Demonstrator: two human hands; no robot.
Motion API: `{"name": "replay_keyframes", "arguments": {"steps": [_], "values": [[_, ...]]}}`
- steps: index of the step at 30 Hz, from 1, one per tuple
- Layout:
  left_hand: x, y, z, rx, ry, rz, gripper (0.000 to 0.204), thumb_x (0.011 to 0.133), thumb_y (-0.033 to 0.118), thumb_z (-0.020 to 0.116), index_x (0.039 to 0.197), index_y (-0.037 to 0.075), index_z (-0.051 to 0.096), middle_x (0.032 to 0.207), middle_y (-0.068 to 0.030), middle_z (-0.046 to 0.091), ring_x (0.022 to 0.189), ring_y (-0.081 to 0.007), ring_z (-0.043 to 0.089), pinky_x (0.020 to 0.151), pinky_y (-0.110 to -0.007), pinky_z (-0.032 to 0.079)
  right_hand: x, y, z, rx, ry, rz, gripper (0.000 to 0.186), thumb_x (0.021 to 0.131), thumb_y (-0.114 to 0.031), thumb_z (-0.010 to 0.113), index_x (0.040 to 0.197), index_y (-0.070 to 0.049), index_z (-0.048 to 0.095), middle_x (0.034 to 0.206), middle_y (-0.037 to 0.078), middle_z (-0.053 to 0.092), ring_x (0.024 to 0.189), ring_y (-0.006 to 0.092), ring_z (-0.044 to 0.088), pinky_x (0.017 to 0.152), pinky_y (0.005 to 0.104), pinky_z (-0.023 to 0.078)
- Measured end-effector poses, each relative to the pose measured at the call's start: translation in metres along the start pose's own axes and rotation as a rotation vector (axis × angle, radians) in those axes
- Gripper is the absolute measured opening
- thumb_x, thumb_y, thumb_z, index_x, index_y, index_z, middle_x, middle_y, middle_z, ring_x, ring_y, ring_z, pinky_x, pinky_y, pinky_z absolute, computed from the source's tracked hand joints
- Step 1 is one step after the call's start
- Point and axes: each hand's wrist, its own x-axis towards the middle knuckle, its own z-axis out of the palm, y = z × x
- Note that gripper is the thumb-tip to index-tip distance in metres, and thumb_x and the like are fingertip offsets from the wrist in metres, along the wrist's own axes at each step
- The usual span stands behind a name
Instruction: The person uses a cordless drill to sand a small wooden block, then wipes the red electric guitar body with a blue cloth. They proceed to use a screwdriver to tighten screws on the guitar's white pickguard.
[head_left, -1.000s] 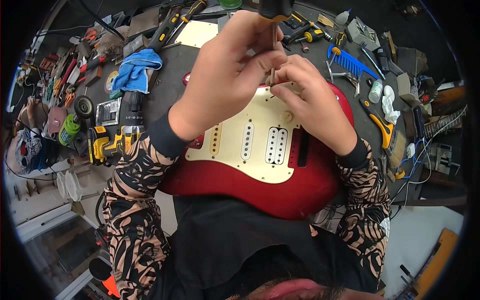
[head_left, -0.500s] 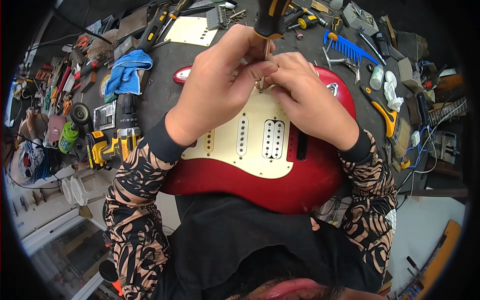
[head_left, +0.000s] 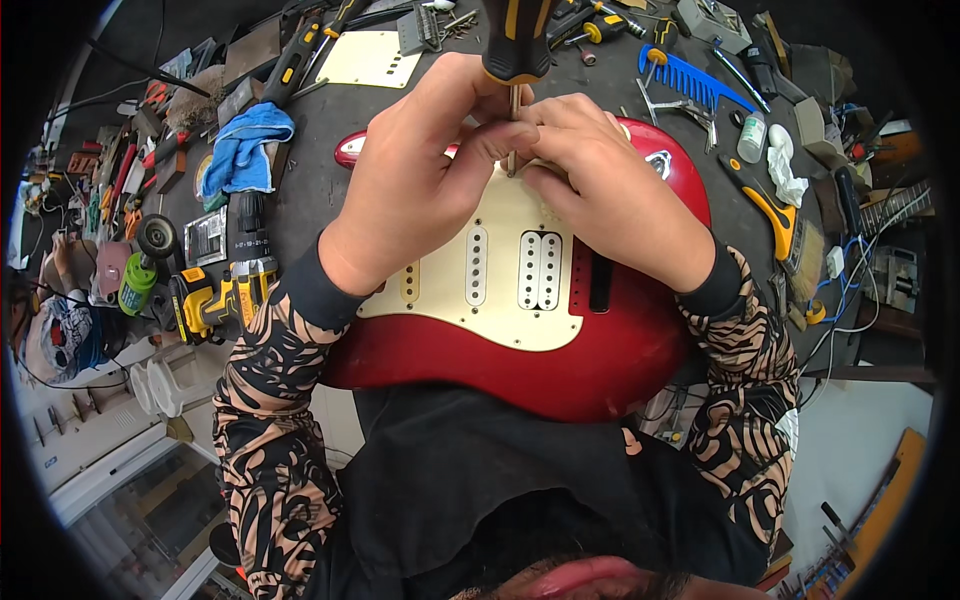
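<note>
A red electric guitar body (head_left: 470, 365) with a cream pickguard (head_left: 450, 290) lies across the bench in front of me. My left hand (head_left: 415, 175) is closed, thumb and fingers pinching the metal shaft of a screwdriver (head_left: 518, 45). Its black and yellow handle points up, and the tip meets a spot near the pickguard's far edge. Beside the shaft, my right hand (head_left: 610, 190) has its fingers bent together close to the tip; what they pinch is hidden. White pickups, among them a twin-coil pickup (head_left: 541, 270), sit in the pickguard.
Left of the guitar are a yellow cordless drill (head_left: 235, 290), a blue cloth (head_left: 245, 150) and a green spray can (head_left: 137, 285). A second cream plate (head_left: 368, 60) lies beyond. To the right are a blue comb-like rack (head_left: 695, 80), a small bottle (head_left: 752, 133) and a yellow-handled brush (head_left: 770, 215).
The whole scene has shifted slightly left in view. Both hands keep their place at the screwdriver, which still stands upright on the pickguard.
</note>
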Motion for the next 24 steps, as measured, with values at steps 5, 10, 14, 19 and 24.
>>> {"name": "replay_keyframes", "arguments": {"steps": [5,10,14,19,24], "values": [[-0.001,0.001,0.001,-0.035,0.042,0.011,0.038,0.097,-0.015,0.065,0.132,-0.003,0.057,0.110,-0.0125,0.068,0.098,-0.0231,0.075,0.086,-0.034,0.061,0.002,-0.004,-0.006,-0.055,-0.108,0.037,0.028,0.092,-0.002,0.072,0.120,-0.003,0.071,0.124,0.012,0.067,0.123,0.0359,0.058,0.108,0.0451,0.047],[-0.001,0.006,0.003,-0.057,0.094,-0.001,0.035,0.087,-0.018,0.064,0.117,-0.002,0.069,0.098,-0.0122,0.066,0.090,-0.0285,0.071,0.083,-0.036,0.057,0.004,0.001,-0.015,0.088,-0.033,0.041,0.024,0.095,-0.005,0.069,0.119,-0.004,0.072,0.121,0.010,0.070,0.119,0.0321,0.062,0.105,0.0439,0.049],[0.001,0.007,0.004,-0.166,0.050,-0.019,0.034,0.090,-0.018,0.059,0.118,-0.002,0.070,0.097,-0.0117,0.065,0.094,-0.0260,0.070,0.085,-0.035,0.057,0.019,-0.022,-0.049,0.626,0.045,0.201,0.027,0.100,-0.009,0.068,0.126,-0.003,0.070,0.123,0.009,0.072,0.118,0.0262,0.067,0.103,0.0406,0.051],[0.001,0.000,0.005,-0.351,-0.012,-0.073,0.026,0.101,-0.011,0.053,0.120,-0.002,0.069,0.103,-0.0098,0.068,0.098,-0.0198,0.068,0.090,-0.034,0.056,0.038,-0.032,-0.073,0.876,-0.156,0.024,0.039,0.111,-0.009,0.062,0.147,0.002,0.055,0.134,0.010,0.065,0.118,0.0147,0.063,0.100,0.0296,0.051],[-0.001,-0.015,-0.003,-0.478,-0.139,-0.142,0.022,0.116,0.008,0.051,0.129,-0.005,0.063,0.114,-0.0106,0.072,0.110,-0.0196,0.071,0.102,-0.035,0.057,0.057,-0.048,-0.080,0.924,-0.156,0.223,0.044,0.110,-0.005,0.062,0.152,0.002,0.051,0.136,0.011,0.066,0.121,0.0154,0.062,0.101,0.0304,0.052]]}}
